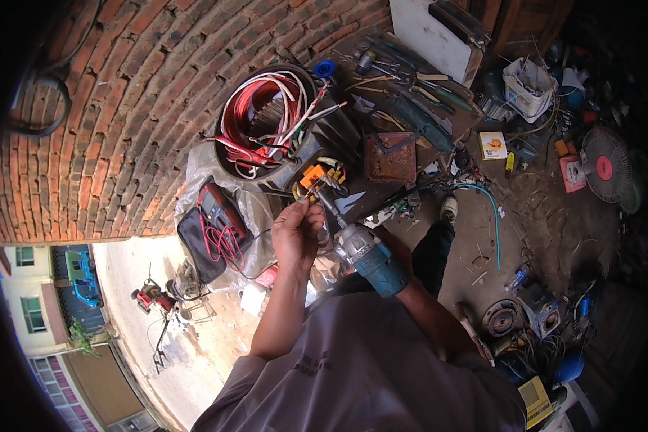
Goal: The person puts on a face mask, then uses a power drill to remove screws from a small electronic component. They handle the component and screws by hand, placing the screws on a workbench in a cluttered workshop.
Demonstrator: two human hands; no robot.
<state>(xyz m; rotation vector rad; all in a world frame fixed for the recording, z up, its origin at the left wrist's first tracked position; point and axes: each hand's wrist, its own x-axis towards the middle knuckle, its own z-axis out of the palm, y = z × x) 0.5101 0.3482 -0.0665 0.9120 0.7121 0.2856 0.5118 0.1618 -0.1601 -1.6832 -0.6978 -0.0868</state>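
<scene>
My grey shirt [381,360] comes first, then my right hand [398,243], closed round a teal-and-silver power driver [381,268]; the tool's body hides most of those fingers. Its long shank slants away to the yellow-orange terminal block [312,175] on the near side of a finned motor housing [331,144]. My left hand [296,229] is just beside the shank's far end, thumb and forefinger together; I can't tell whether something small sits between them. Red and white wires [258,108] lie looped in the housing's round opening. To the left, a multimeter [222,210] rests on its black case [200,241], with red leads [216,245] bunched over it. To the right of the housing lies a rusty red metal tray [391,158], and beyond it pliers [432,78] and other hand tools. A brick wall [122,122] rises behind, at left.
</scene>
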